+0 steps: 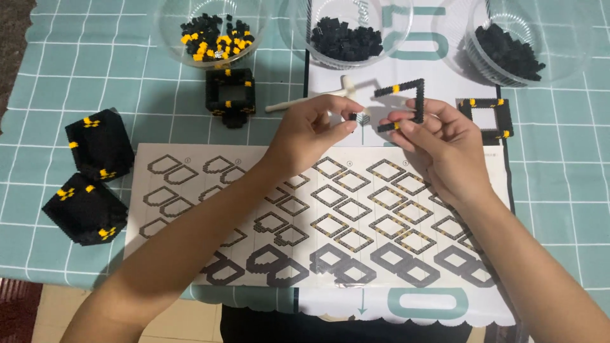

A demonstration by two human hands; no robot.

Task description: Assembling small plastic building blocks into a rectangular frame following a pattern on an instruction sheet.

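A teal checked tablecloth (559, 190) covers the table, and on it near the person lies a wide instruction sheet (190, 184) printed with rows of diamond-shaped frames. Three clear bowls (170, 25) of small bricks stand along the far edge. Two black block assemblies (98, 145) with yellow spots sit at the left, a square ring of bricks (230, 96) beyond the sheet. The right hand (438, 143) pinches an open black brick frame (406, 105) with yellow corners, raised over the sheet's far edge. The left hand (311, 130) pinches a tiny black brick (352, 116) between thumb and forefinger, just beside the frame
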